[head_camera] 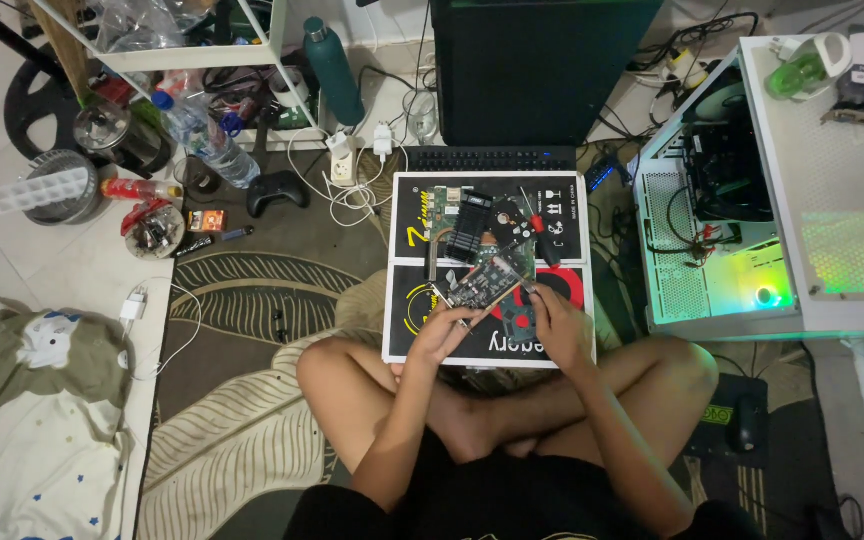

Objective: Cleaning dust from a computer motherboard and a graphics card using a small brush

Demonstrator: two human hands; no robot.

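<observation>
A person sits cross-legged on a patterned rug (242,400), both forearms reaching forward over the knees to a flat cardboard box (407,330) lying just ahead of the shins. To the right stands an open white computer case (692,270), lit green inside; a black case (532,70) stands beyond the box. On the box's far half lie a heatsink (470,228) and a red-handled screwdriver (542,235). Over the near half, a circuit board (482,283) is held tilted between the hands. The left hand (444,328) is bent at the wrist, fingers curled around the board's near left edge. The right hand (560,325) grips the board's right edge, thumb on top, fingers closed; whether it also holds a tool cannot be told.
</observation>
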